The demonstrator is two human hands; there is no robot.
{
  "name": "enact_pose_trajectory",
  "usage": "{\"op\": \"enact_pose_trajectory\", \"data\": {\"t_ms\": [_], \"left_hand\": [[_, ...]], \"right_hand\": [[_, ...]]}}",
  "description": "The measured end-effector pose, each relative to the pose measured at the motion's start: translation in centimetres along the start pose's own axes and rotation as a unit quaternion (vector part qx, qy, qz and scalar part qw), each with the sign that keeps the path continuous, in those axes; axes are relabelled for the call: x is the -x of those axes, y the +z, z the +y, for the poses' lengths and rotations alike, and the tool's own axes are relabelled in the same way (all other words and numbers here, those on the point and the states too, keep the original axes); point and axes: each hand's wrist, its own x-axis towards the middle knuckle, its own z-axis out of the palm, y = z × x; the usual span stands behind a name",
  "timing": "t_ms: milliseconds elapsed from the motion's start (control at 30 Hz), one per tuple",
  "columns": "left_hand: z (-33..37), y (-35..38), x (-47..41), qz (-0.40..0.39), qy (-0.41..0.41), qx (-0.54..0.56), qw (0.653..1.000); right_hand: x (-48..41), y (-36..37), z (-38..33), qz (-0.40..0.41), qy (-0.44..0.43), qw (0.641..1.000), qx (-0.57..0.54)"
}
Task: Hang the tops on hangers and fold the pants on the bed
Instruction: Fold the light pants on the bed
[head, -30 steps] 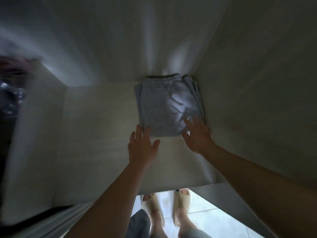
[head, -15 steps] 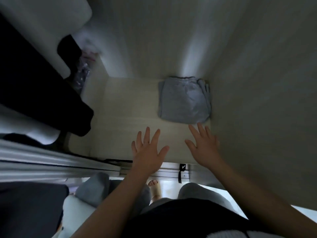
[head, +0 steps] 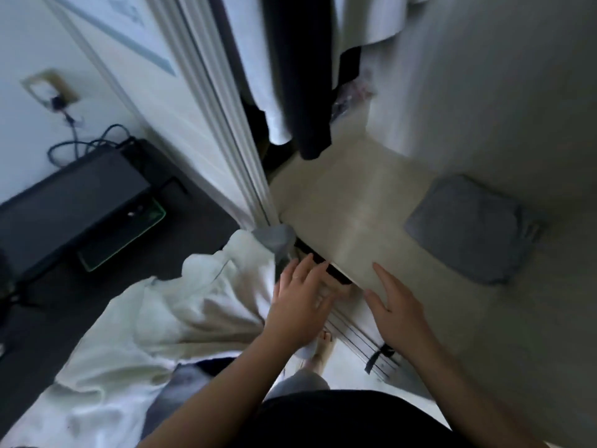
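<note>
Folded grey pants (head: 468, 227) lie on the pale wardrobe shelf (head: 349, 202), against its right wall. My left hand (head: 300, 305) hovers outside the shelf's front edge with fingers straight and holds nothing. My right hand (head: 394, 308) is also empty, fingers spread, over the shelf's front corner. Both hands are well apart from the pants. Dark and white tops (head: 297, 76) hang above the shelf's left part. A white garment (head: 181, 315) and a grey one (head: 274, 237) lie on the bed at lower left.
A white sliding wardrobe door (head: 206, 101) stands left of the shelf, its floor track (head: 361, 341) below my hands. A black device (head: 71, 205) with cables sits on the dark bed surface at left. My foot (head: 323, 350) shows on the floor.
Both hands drew back from the folded pants and out of the wardrobe. My view swung left, bringing the door, the bed and the garments on it into sight.
</note>
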Motion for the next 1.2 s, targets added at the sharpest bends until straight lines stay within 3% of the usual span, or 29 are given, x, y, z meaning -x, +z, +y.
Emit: {"op": "enact_pose_trajectory", "data": {"t_ms": [300,467,600,733,833,1000,1200], "left_hand": [[-3.8,-1.6,15.3,0.198,-0.092,0.019,0.976],[-6.4,-2.7,20.9,0.331,-0.203,-0.047,0.92],[-9.5,-3.0,23.7,0.393,-0.326,-0.099,0.854],[-12.5,-3.1,25.6,0.327,-0.413,-0.107,0.843],[-13.6,-4.2,25.4,0.341,-0.437,-0.095,0.827],[-14.8,-5.7,27.0,0.388,-0.387,-0.095,0.831],[-16.8,-7.4,29.1,0.392,-0.293,-0.117,0.864]], "right_hand": [[3.4,6.7,-4.2,-0.136,-0.119,0.98,-0.083],[5.2,9.9,-7.0,-0.227,-0.158,0.956,-0.099],[5.5,12.4,-9.0,-0.16,-0.247,0.955,-0.037],[5.6,15.3,-10.2,-0.099,-0.231,0.966,0.052],[5.7,17.1,-11.1,-0.045,-0.211,0.967,0.138],[5.8,18.3,-12.1,0.002,-0.232,0.955,0.182],[10.3,15.2,-13.0,0.091,-0.271,0.953,0.095]]}}
